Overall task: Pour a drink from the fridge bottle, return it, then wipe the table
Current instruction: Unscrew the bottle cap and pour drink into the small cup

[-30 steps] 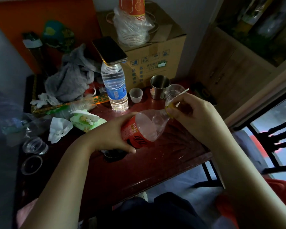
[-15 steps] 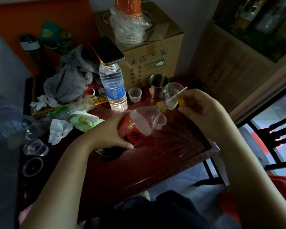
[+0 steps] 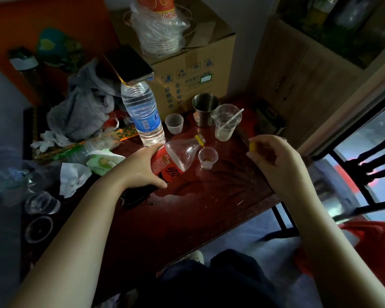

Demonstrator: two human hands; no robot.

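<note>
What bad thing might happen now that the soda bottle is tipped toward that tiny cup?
1. The small clear cup is narrow and the mouth of the soda bottle sits near its rim, so soda may splash onto the table.
2. A phone balances on the water bottle right beside the left hand; a bump might topple both.
3. The right hand only pinches the yellow cap, so it might drop.
</note>
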